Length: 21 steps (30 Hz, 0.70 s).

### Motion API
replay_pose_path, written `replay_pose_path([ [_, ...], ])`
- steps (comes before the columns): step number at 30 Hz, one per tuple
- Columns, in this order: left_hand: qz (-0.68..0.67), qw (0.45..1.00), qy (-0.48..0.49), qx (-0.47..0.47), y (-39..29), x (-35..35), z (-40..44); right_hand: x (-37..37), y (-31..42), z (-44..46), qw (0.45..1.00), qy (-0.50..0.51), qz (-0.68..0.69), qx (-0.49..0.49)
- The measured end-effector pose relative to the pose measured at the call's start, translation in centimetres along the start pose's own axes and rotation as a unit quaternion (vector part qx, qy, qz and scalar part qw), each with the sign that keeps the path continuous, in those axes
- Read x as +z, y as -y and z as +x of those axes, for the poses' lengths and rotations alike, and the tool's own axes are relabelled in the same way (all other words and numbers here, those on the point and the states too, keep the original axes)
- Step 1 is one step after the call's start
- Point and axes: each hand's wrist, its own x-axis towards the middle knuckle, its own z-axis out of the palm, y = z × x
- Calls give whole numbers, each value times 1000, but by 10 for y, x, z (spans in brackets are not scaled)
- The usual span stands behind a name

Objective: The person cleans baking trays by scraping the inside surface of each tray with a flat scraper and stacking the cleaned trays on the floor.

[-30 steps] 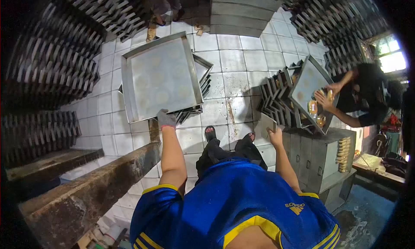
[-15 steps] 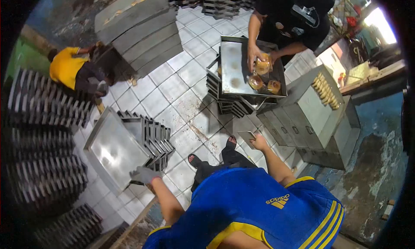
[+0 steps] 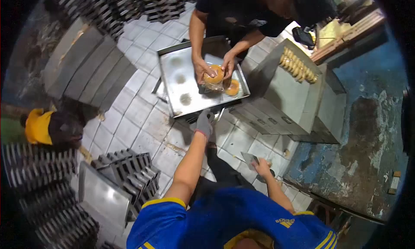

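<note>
My left hand (image 3: pixel 204 122), in a grey glove, is at the near edge of a metal tray (image 3: pixel 183 100); its fingers are partly hidden against the rim. My right hand (image 3: pixel 262 167) is closed on a flat metal scraper (image 3: pixel 249 159), held low over the tiled floor. Across the tray, a co-worker in black holds a wrapped bun (image 3: pixel 213 75) in both hands. Another wrapped bun (image 3: pixel 232 87) lies in the tray's right part.
Metal boxes (image 3: pixel 276 97) stand at right, with a row of rolls (image 3: pixel 297 66) on top. Stacked trays (image 3: pixel 125 175) and a leaning tray (image 3: pixel 101 195) are at lower left. A person in yellow (image 3: pixel 39 127) crouches at far left, near large grey boxes (image 3: pixel 88 69).
The view has swung right. My left hand has left the empty tray at left and come to the co-worker's tray. The co-worker has lifted a bun. My right hand still holds the scraper.
</note>
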Motion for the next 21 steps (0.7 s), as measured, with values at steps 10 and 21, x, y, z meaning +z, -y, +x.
replay_pose_path([
  [10,-89,992,-79,42,74,27,176,-10,-173,-124,956,-79,68,273],
  [21,-223,950,-102,193,-107,26,-7,-98,111,23,998,18,61,-7],
])
